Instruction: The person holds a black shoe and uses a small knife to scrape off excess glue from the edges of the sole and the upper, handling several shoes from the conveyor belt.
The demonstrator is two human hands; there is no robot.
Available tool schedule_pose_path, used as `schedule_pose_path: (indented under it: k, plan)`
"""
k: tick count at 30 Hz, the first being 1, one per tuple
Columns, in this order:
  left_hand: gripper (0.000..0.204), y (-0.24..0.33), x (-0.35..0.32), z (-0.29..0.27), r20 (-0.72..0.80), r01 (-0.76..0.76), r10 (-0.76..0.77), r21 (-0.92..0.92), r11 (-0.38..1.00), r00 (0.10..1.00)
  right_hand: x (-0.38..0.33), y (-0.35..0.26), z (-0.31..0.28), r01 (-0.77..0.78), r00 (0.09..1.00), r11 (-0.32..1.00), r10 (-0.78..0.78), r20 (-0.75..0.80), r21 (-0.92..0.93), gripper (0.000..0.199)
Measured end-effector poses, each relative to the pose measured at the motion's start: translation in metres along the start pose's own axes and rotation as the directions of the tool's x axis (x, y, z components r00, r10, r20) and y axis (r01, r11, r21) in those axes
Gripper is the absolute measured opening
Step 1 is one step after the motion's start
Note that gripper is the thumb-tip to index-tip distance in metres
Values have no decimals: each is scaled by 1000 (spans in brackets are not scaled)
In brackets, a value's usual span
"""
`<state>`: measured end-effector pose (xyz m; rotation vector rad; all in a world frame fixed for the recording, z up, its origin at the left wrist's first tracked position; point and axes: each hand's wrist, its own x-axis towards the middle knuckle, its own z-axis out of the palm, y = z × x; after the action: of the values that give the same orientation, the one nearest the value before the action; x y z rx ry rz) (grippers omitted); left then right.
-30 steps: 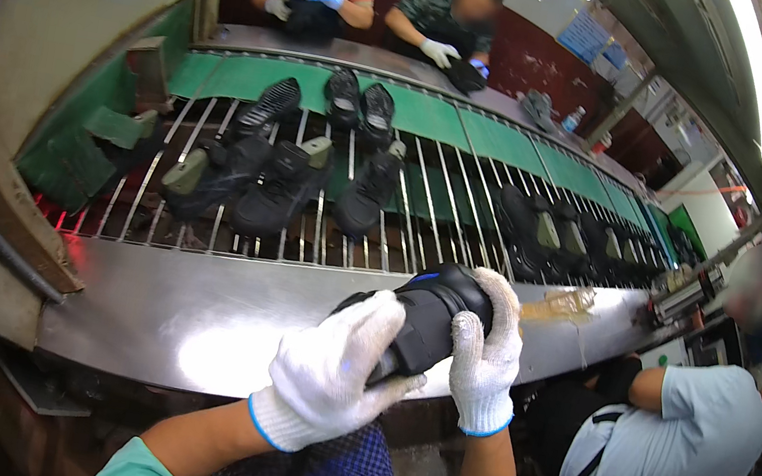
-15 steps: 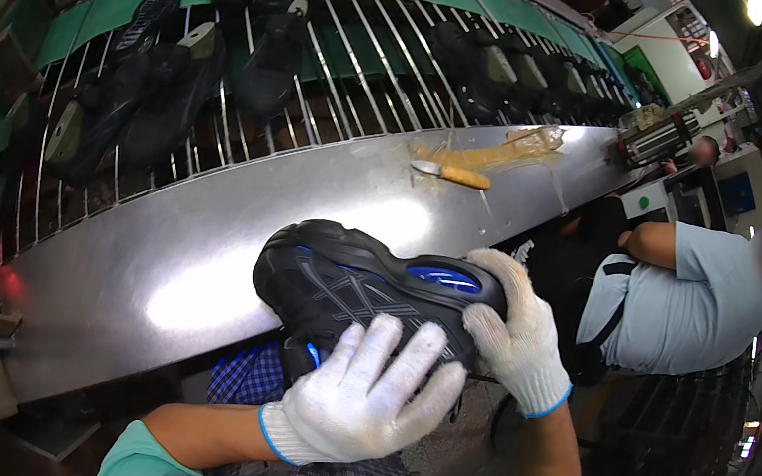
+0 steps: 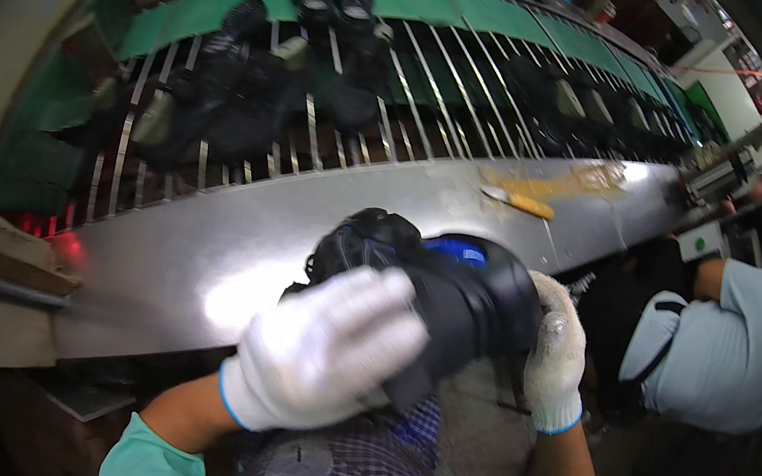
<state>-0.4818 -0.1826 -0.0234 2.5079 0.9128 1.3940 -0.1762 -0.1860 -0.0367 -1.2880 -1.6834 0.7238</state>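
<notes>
And the black sneaker has just swung round, showing another face, right hand holding its right end, left hand blurred across it, grip unclear.

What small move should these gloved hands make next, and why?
Perhaps settle the left hand firmly on the shoe before turning it: that hand is blurred, its grip unclear; the right hand is only at one end, and the shoe seems held above the edge of the bench.
</notes>
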Motion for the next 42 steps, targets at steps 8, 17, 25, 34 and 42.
schedule_pose_path:
  k: [8,17,25,34,42]
  plan:
    - [81,-99,-68,-104,-177,592,-747,-504,628,641,116,199,-11,-16,997,608,-49,-58,-794,54]
    - [66,-39,-178,-49,-11,893,-914,219,394,406,188,280,-114,-128,991,390,84,-103,-912,45]
    - [106,-40,-155,-66,-207,551,-530,523,650,822,73,-78,145,-538,393,824,430,813,-176,48]
    - [104,-82,-116,-75,172,462,-678,611,643,715,55,-98,242,-813,215,582,332,919,-20,31]
    - [94,-75,-99,-85,280,486,-654,482,729,703,74,-75,207,-786,408,618,496,767,18,33]
